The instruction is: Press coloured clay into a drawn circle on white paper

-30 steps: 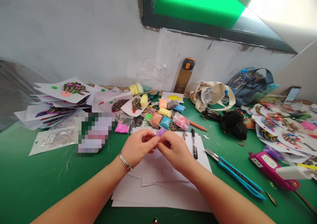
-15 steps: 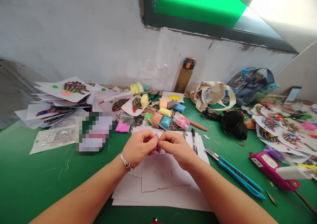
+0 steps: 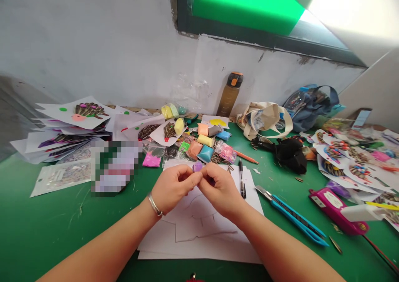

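Okay, seeing left hand (image 3: 172, 189) and right hand (image 3: 220, 190) curled, fingertips pinching purple clay lump (image 3: 197, 166) between them; paper sheets (image 3: 199, 238) under hands, pen (image 3: 242, 185) just beside right hand

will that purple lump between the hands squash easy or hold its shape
Probably soft and easy to dent: the purple lump looks like modelling clay, like the orange packet nearby. Likely light for its size, and its matte surface suggests it won't slip much.

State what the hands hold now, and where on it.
A small purple lump of clay, pinched at its lower part by the fingertips of the left hand and right hand.
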`<state>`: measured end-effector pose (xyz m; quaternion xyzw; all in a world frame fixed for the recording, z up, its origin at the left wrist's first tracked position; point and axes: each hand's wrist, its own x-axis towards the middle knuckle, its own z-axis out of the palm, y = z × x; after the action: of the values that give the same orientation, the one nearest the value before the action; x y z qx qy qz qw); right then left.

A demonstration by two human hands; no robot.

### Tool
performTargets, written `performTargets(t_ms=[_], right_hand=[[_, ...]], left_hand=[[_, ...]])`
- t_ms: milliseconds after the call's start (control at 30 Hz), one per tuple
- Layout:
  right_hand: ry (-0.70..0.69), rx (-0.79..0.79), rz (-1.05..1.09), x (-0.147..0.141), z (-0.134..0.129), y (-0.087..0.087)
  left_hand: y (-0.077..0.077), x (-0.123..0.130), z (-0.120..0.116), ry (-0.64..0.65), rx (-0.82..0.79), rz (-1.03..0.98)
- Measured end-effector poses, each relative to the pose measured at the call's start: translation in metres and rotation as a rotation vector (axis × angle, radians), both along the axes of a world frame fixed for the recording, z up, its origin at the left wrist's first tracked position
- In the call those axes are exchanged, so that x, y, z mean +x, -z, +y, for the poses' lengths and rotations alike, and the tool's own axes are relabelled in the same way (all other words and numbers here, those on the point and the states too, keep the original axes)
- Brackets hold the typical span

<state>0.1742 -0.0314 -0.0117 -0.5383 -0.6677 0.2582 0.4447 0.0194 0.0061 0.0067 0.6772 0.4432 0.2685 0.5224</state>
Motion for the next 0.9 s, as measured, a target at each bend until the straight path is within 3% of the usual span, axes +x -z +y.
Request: performTargets(t_ms=[133,267,433,733,900], right_hand=[[-0.016,-0.039,0.013,-0.001,0.000,0.000],[0.074,-0.099,0.077,-0.007,-0.001,-0.001],[0.164,-0.050,0.086,-0.012,0.002,-0.003],[0.221,0.080,0.015,-0.011,0.006,-0.003],[0.263,0.041,0.039,-0.002,0.007,-0.008]], left_hand=[[0.000,-0.001,0.002,0.025,-0.094,-0.037],[0.002,0.002,0.000,-0.026,0.078,0.001],[0.005,0.004,-0.002,-0.088,0.229,0.023],[0.004,0.006,-0.007,-0.147,0.272,0.006],[0.002,0.005,-0.011,-0.115,0.239,-0.001]])
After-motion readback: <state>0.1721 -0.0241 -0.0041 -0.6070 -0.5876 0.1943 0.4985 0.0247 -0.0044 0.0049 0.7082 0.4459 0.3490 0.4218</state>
